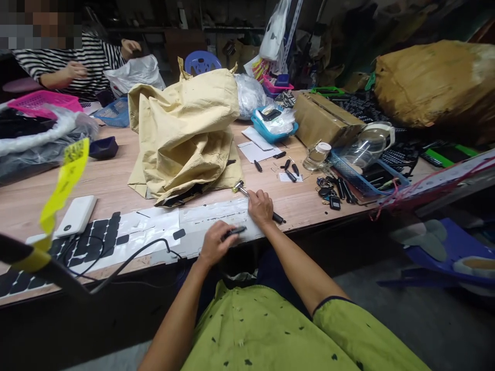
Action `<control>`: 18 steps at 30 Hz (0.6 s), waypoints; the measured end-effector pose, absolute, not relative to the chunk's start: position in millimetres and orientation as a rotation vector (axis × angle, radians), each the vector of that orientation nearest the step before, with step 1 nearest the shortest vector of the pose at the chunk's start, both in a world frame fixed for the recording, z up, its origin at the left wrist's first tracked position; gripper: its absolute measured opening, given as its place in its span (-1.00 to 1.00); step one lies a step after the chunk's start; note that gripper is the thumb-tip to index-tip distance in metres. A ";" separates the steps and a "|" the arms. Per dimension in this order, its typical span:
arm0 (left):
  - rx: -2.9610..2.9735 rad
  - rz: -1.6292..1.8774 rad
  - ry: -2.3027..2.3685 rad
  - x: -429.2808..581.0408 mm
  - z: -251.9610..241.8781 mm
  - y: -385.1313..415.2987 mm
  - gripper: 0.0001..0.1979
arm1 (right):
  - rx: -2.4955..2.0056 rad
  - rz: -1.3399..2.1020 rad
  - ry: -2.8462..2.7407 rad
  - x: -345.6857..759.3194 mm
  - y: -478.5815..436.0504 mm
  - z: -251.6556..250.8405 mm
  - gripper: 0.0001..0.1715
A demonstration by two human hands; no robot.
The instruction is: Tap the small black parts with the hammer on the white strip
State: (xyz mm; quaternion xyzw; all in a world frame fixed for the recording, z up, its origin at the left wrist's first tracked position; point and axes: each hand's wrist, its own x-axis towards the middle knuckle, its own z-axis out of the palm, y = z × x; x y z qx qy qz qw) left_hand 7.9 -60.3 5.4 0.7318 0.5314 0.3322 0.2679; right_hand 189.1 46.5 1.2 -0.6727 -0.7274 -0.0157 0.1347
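Note:
My right hand (260, 207) is closed around the shaft of a small hammer (278, 218) lying low over the bench edge. The hammer's brass-and-silver head points away to the left, and its black grip sticks out on the right. My left hand (215, 241) pinches a slim black handle-shaped piece (236, 231), whose tip points right; its exact kind is unclear. Both hands are above a whitish strip (216, 214) along the front of the bench. Farther back lie several similar black pieces (291, 175) and a small white paper (284, 178).
A crumpled cream cloth (185, 118) stands behind my left hand. To the right are a jar (315, 157), keys (327, 190), a blue basket (371, 175) and a cardboard box (325, 121). A white power bank (77, 215) with cables lies left. A person (88, 62) in stripes sits across.

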 end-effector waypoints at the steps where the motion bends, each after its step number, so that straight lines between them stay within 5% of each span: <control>1: 1.981 0.899 1.319 14.3 3.1 -76.7 -0.74 | -1.948 -0.042 -2.108 188.7 46.3 1.5 -0.59; 5: 1.912 0.761 1.208 41.6 -19.6 -127.3 -0.76 | -1.937 -0.034 -2.102 187.8 45.9 0.7 -0.60; 11: 1.708 0.354 1.630 52.5 -50.4 -125.0 -0.68 | -1.937 -0.050 -2.093 186.0 47.2 -1.3 -0.61; 14: 1.716 0.212 1.654 53.5 -37.9 -117.4 -0.53 | -1.932 -0.077 -2.092 186.4 47.6 -3.3 -0.62; 18: 1.658 0.456 1.507 45.6 3.1 -89.6 -0.72 | -1.907 -0.115 -2.089 188.5 47.8 -7.9 -0.63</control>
